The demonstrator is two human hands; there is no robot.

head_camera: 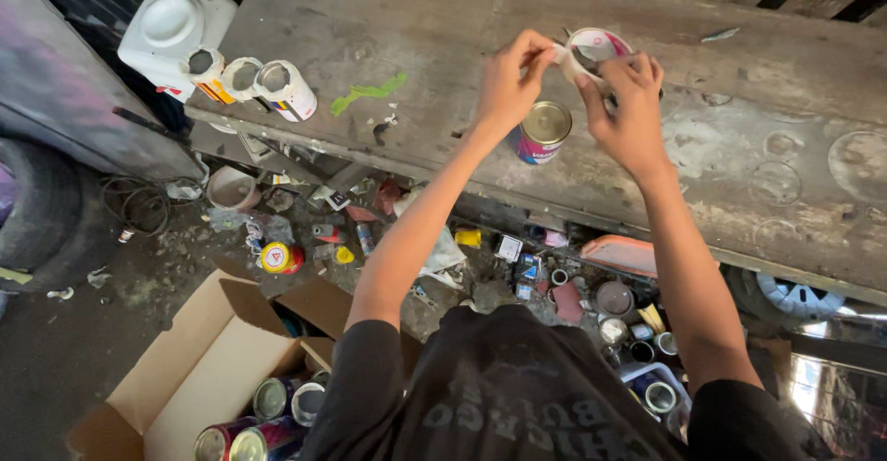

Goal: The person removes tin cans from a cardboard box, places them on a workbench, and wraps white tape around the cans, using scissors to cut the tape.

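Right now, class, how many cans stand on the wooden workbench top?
4. One sealed tin stands below the hands, near the bench's front edge. Three open-topped cans cluster at the bench's left end beside a white plastic jug. Others may be hidden.

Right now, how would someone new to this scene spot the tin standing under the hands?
Find the long, stained wooden workbench. Near its front edge, just below both raised hands, stands a small tin. Unlike the white cans lying at the bench's left end, it is upright, with a gold lid and pink-and-blue sides.
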